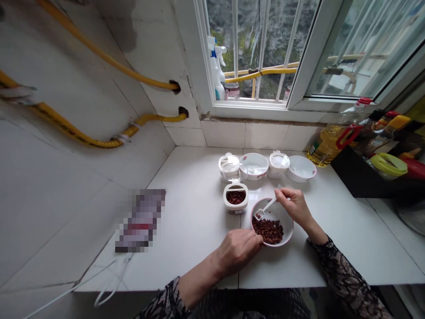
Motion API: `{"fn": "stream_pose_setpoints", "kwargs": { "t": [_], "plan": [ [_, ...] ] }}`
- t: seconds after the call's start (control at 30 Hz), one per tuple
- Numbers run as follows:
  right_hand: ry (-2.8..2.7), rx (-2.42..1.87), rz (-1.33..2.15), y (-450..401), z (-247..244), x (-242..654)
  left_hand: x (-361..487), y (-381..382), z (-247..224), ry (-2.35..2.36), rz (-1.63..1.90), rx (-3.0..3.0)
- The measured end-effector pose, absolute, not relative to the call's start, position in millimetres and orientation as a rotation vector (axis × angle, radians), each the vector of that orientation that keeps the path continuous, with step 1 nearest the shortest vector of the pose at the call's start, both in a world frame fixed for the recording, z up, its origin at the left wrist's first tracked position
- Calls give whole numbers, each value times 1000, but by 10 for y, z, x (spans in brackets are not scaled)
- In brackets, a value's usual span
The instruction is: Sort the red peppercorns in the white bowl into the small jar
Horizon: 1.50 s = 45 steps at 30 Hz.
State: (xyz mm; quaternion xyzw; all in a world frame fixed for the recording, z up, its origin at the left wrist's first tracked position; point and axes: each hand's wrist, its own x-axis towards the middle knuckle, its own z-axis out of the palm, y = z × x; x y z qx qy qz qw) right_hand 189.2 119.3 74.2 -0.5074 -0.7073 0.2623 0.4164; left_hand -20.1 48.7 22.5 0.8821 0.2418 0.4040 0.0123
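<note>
A white bowl with a pink rim sits on the white counter and holds a heap of dark red dried peppercorns. My left hand grips the near left rim of the bowl. My right hand pinches the handle of a small white plastic spoon, whose scoop rests inside the bowl with a few peppercorns on it. Just left of the bowl stands a small white container of the same dark red spice, its clear lid tipped open.
Two white lidded pots and two floral bowls stand behind, below a window. A cooking oil bottle and other bottles are at the right. A blurred packet lies on the white counter, and yellow gas hoses run along the wall.
</note>
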Motion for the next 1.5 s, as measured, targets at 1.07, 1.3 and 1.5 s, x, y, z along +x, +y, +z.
{"fn": "stream_pose_setpoints", "kwargs": {
  "t": [1.07, 1.3, 1.5],
  "plan": [
    [-1973, -801, -238, 1246, 1180, 1565, -182, 496, 234, 758, 1309, 2767],
    [-2182, -905, -135, 1269, 916, 1922, -187, 492, 237, 757, 1296, 2757],
    [-2300, -954, -118, 1227, 756, 1884, -192, 492, 235, 743, 1288, 2751]
  ]
}}
